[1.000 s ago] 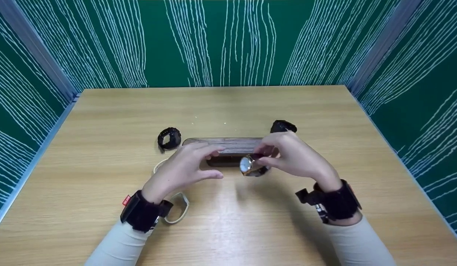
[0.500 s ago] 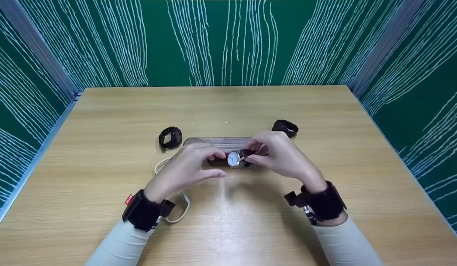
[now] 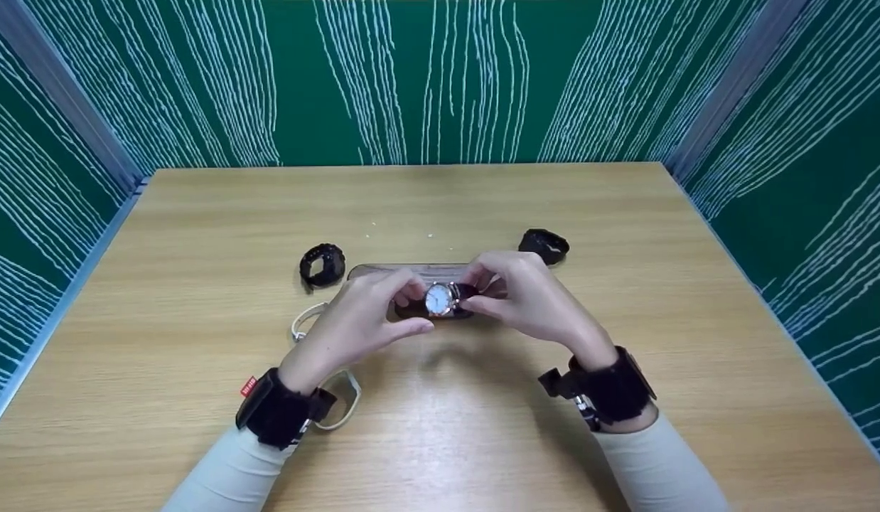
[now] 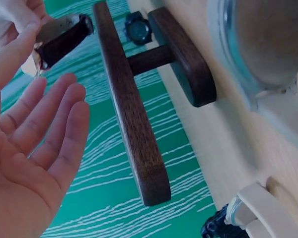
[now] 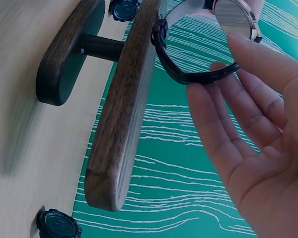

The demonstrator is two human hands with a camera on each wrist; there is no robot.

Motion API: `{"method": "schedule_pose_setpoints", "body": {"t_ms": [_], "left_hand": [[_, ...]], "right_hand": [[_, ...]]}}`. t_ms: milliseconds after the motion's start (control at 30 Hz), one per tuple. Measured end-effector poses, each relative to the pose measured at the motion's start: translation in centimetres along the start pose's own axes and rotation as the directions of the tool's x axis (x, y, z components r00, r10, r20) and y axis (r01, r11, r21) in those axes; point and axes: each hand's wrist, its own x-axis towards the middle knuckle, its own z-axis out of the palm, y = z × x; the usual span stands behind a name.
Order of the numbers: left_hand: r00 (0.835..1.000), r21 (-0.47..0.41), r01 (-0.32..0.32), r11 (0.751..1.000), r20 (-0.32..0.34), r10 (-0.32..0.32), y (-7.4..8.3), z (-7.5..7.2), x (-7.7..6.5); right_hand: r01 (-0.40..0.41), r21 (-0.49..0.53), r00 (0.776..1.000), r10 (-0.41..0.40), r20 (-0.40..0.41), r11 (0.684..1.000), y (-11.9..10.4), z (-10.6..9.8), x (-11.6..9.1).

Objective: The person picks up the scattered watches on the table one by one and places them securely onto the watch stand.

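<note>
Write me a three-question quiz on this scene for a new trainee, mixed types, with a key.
1. Which hand holds the pale-faced watch by its dark strap?
2. True or false: the left hand is clenched in a fist.
3. How many black watches rest on the table in the head view?

Key:
1. The right hand.
2. False; its palm is open.
3. Two.

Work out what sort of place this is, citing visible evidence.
Probably a recording booth: white-streaked green panels stand round three sides of a wood-grain table, and a black device is strapped to each wrist.
</note>
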Motion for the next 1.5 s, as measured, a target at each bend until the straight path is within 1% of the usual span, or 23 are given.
{"method": "schedule_pose_setpoints", "body": {"t_ms": [100,167,233,300,400,467,667,900,1167,1400,1500], "left_hand": [[1.0,0.033,-0.003,0.999,-0.005,0.003,0.0,0.2,-0.02],[1.0,0.062,-0.005,0.998,-0.018,0.006,-0.01,0.28,-0.04],[0.999,0.072,-0.008,0.997,-0.036,0.011,-0.03,0.32,0.0],[0.999,0.067,-0.011,0.998,-0.053,0.015,-0.04,0.34,0.05],[0.998,0.03,-0.016,0.999,-0.068,0.018,-0.07,0.31,0.13],[0.997,0.022,-0.018,1.0,-0.077,0.019,-0.08,0.27,0.15],[0.994,0.051,-0.03,0.998,-0.106,0.035,-0.07,0.13,0.19],[0.993,0.032,-0.04,0.999,-0.113,0.044,0.03,0.03,0.15],[0.992,-0.012,-0.051,0.999,-0.114,0.049,0.09,0.04,0.18],[0.991,0.013,-0.063,0.998,-0.121,0.064,0.15,-0.05,0.13],[0.99,0.001,-0.071,0.997,-0.125,0.07,0.09,-0.03,0.12]], "right_hand": [[0.02,-0.004,1.0,-0.02,-0.003,1.0,0.05,0.23,0.13],[0.034,-0.018,0.999,-0.034,-0.006,0.999,0.06,0.36,0.2],[0.037,-0.01,0.999,-0.037,-0.007,0.999,0.12,0.47,0.23],[0.034,-0.008,0.999,-0.034,-0.009,0.999,0.14,0.53,0.21],[0.025,0.005,1.0,-0.024,-0.007,1.0,0.2,0.58,0.17],[0.022,0.007,1.0,-0.022,-0.005,1.0,0.22,0.59,0.13],[0.035,-0.004,0.999,-0.035,-0.006,0.999,0.23,0.65,0.04],[0.069,-0.048,0.998,-0.069,0.004,0.996,0.14,0.64,-0.05],[0.095,-0.041,0.995,-0.094,0.027,0.995,0.09,0.72,-0.12],[0.091,-0.038,0.995,-0.09,0.038,0.995,0.08,0.75,-0.16],[0.089,-0.038,0.995,-0.088,0.04,0.995,0.09,0.79,-0.15]]}}
